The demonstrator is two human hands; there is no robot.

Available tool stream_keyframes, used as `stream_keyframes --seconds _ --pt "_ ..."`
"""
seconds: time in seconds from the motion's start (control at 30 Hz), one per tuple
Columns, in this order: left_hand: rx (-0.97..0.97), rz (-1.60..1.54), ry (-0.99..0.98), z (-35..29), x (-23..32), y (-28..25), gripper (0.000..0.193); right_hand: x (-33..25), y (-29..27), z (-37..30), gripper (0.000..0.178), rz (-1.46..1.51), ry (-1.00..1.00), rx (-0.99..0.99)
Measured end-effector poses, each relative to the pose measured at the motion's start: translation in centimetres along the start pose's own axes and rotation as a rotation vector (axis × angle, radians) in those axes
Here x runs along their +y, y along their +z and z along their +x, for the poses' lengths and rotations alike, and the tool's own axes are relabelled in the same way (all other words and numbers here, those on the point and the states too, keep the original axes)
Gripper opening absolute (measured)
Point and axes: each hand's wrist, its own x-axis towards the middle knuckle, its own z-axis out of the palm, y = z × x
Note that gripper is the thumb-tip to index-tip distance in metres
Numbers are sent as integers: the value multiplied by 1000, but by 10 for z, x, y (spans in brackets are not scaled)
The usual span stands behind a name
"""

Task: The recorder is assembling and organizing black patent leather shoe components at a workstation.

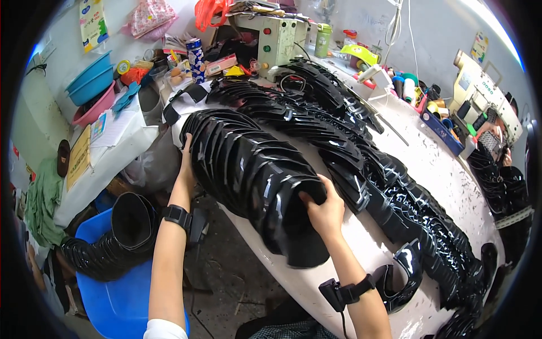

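Holding a long stack of shiny black curved pieces (pixel 243 152) between two hands, on a slant, over the near edge of a pale table (pixel 420 147). Pinching the near end with the right hand (pixel 327 209), with the thumb inside the hollow and the fingers on the outside. Touching the side of the far end with the left hand (pixel 187 148); cannot tell how tightly there, with most fingers hidden behind the stack. Wearing a black band on each wrist (pixel 354 291).

Just right of the grip, on the table, long messy rows of black pieces (pixel 389 195). Close to the right wrist, a loose bent black piece (pixel 412 263). Left of the grip and lower down, a blue tub (pixel 124 296) with another black stack (pixel 107 257) lying across it. Past the grip, a metal box with round buttons (pixel 288 42) and a green bottle (pixel 323 40). Well off to the right, a cream sewing machine (pixel 480 85).
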Motion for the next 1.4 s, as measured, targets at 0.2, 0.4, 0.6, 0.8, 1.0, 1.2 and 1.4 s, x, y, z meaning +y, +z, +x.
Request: stream_keyframes --seconds 0.2,0.4,0.6,0.8,1.0,1.2,1.4 --pt "39 -11 -143 -28 4 0 67 7 -20 -7 76 -30 62 -31" --pt "488 465 424 -82 -49 31 49 -27 -83 -78 69 125 -167 -105" --pt "226 655 753 -202 -64 62 41 -13 -156 -138 66 -454 -218 -371" --pt "-56 899 810 -264 -102 127 15 64 -224 -166 98 -823 -46 -420" --pt "-767 1152 768 -293 -121 210 25 76 -222 -189 81 -800 -257 -190" --pt "-995 1606 937 -246 -195 294 52 85 -223 -185 78 -773 -275 -170" --pt "-981 1521 1308 -167 -249 359 39 91 -216 -183 72 -720 -238 -93"
